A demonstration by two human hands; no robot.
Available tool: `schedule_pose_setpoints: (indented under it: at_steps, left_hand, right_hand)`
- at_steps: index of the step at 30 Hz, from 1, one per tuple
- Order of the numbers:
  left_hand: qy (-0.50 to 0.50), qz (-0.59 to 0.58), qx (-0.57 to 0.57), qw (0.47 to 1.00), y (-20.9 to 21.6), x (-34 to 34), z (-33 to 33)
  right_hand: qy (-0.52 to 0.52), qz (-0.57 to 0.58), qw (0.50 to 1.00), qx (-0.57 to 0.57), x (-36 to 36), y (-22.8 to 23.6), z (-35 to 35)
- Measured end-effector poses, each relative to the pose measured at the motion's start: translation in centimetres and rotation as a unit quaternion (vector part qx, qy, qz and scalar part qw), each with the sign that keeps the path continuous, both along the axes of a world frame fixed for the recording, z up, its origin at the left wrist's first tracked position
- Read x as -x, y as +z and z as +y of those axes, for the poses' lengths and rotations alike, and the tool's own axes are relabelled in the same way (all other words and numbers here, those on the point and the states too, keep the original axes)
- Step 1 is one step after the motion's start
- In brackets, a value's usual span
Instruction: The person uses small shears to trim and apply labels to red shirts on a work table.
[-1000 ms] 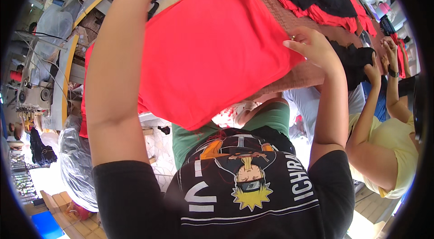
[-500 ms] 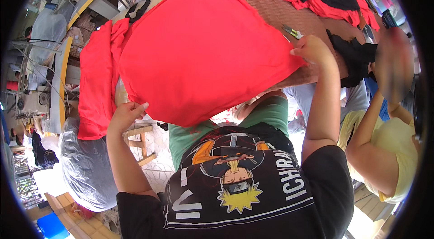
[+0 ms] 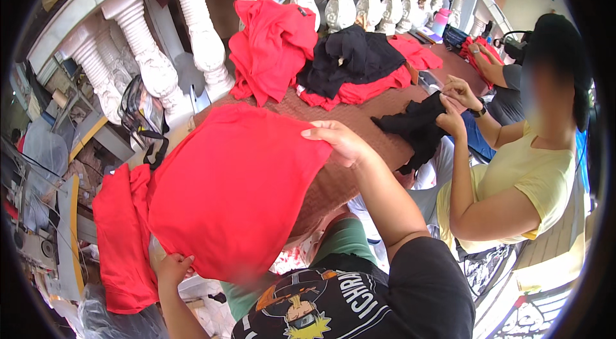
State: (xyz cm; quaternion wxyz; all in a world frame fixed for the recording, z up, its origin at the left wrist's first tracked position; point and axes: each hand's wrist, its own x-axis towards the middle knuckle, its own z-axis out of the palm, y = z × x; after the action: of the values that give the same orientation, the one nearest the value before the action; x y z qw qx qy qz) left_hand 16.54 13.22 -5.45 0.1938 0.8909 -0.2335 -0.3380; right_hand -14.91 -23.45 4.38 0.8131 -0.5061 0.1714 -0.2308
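Note:
A large piece of plain red cloth [image 3: 224, 191] is spread before me, partly on the brown-covered table [image 3: 340, 191] and partly hanging over its near edge. My left hand [image 3: 174, 268] pinches its lower left edge, thumb against fingers. At the upper right corner, my right hand [image 3: 340, 141] grips the cloth between thumb and fingers, holding that side stretched out. Beside the cloth's left edge hangs another long folded red cloth [image 3: 122, 243], close to my left hand.
Heaped red fabric [image 3: 273, 47] and black fabric [image 3: 353, 60] lie at the back, below a white balustrade [image 3: 192, 18]. On the right, a person in a yellow shirt [image 3: 513, 185] handles black cloth [image 3: 417, 127]; another person sits beyond. A sewing machine [image 3: 38, 249] stands at left.
The view has swung up and right, bringing the balustrade and neighbours into sight. Both my hands keep hold of the red cloth. The small snips near my right hand no longer show.

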Motion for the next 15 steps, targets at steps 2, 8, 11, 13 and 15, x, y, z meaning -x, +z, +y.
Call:
schedule_pose_setpoints:
  at_steps: [2,8,11,13,15]
  left_hand:
    - [0.003,0.009,0.084,0.996,1.1,0.0,-0.8]
    - [0.166,0.240,0.719,0.631,8.5,-3.4,1.3]
    - [0.014,0.378,0.698,0.608,12.1,-0.9,-0.1]
    - [0.084,0.329,0.708,0.619,14.8,-1.6,-0.3]
    - [0.112,0.247,0.719,0.640,18.4,-3.3,0.1]
  right_hand:
    - [-0.011,-0.015,1.000,-0.009,-0.4,0.8,0.0]
    - [-0.062,-0.238,0.969,-0.005,0.7,5.7,0.6]
    - [-0.109,-0.243,0.963,-0.037,1.1,7.7,1.9]
    - [-0.163,-0.261,0.951,-0.002,1.2,10.6,3.4]
    - [-0.019,-0.382,0.924,-0.008,4.0,11.3,0.0]
